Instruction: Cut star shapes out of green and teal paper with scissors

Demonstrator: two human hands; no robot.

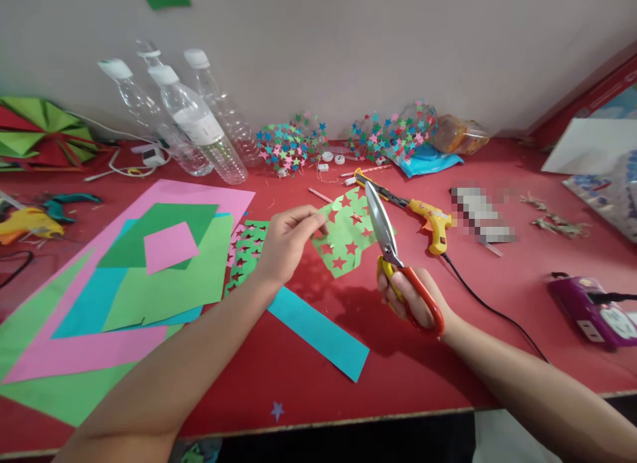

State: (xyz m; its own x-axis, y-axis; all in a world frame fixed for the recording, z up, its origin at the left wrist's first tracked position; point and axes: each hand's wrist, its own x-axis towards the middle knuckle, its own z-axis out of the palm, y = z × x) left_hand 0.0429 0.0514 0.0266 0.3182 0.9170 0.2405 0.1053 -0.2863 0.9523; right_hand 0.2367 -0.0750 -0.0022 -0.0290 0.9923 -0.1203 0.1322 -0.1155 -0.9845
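Note:
My right hand (411,294) grips a pair of scissors (381,217) by their red and yellow handles, the blades pointing up and appearing closed. To the left, my left hand (288,241) has thumb and fingers pinched at the left edge of a light green sheet of paper with star-shaped holes (353,247). The fingertips partly cover that edge. Another green piece punched with small stars (243,257) lies beside my left wrist. Below both hands, a blue paper strip (323,333) rests on the red table (298,390).
Stacked coloured paper (144,304) covers the left side. Plastic bottles (194,118) and star-covered bottles (393,134) line the wall. A yellow glue gun (430,221) with a trailing cord lies right of the scissors, near a purple power strip (592,310). Pliers (70,201) lie far left.

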